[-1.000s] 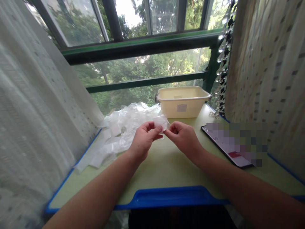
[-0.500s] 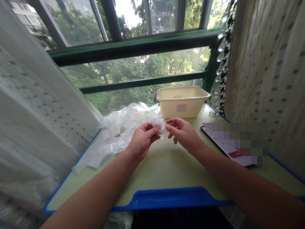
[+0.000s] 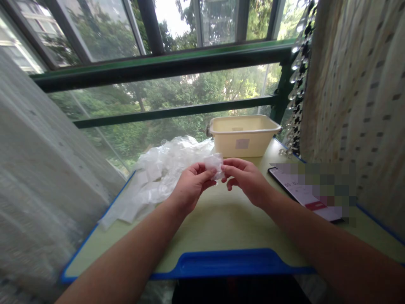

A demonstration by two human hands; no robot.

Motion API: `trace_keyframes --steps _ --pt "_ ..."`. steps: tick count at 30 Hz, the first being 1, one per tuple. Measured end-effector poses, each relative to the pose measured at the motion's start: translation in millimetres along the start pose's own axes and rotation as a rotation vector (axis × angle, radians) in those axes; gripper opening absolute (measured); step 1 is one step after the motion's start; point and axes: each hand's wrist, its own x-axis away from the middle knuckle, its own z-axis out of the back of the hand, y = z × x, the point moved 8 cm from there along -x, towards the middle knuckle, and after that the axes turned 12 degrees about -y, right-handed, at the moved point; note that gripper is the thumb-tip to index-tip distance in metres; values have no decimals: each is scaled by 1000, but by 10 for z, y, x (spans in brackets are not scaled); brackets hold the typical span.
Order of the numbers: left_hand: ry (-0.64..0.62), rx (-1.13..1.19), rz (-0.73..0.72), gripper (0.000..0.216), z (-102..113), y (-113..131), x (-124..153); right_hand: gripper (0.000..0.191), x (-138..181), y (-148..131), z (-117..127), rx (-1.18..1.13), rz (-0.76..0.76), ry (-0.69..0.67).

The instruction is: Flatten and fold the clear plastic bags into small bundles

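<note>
Over the middle of the table, my left hand (image 3: 192, 184) pinches a crumpled clear plastic bag (image 3: 214, 163) between thumb and fingers. From the other side, my right hand (image 3: 245, 177) has its thumb and index finger closed on the bag's right edge, with the lower fingers curled. A heap of similar clear plastic bags (image 3: 171, 162) spreads over the table's left side, behind and left of my left hand. Just beyond the hands stands a cream plastic bin (image 3: 243, 141) with a small label on its front. Its contents cannot be seen.
On the right lies a tablet or phone (image 3: 303, 196), partly blurred out. The pale table (image 3: 228, 228) has a blue edge with a raised blue tray lip (image 3: 228, 261) at the front. Curtains (image 3: 351, 105) hang at both sides, and a green window rail (image 3: 171, 63) runs behind.
My right hand's thumb and index finger have closed onto the bag's right edge. The view has shifted slightly, showing more window on the left.
</note>
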Motion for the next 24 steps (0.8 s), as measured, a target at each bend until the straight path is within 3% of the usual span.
trace_keyframes --steps 5,11,15,19,24 --pt "15 -13 -2 26 16 0 3 21 9 -64 53 96 71 29" --pt "-3 -23 -10 21 6 5 -1 16 132 -357 -22 625 335 106" --pt "-19 -31 -22 21 -7 20 -5 18 187 -448 -97 836 408 97" --pt "-38 -36 -38 25 -27 40 -6 22 152 -396 -99 801 343 41" --pt "-33 -94 -65 24 -30 76 2 25 62 -230 -13 496 162 19"
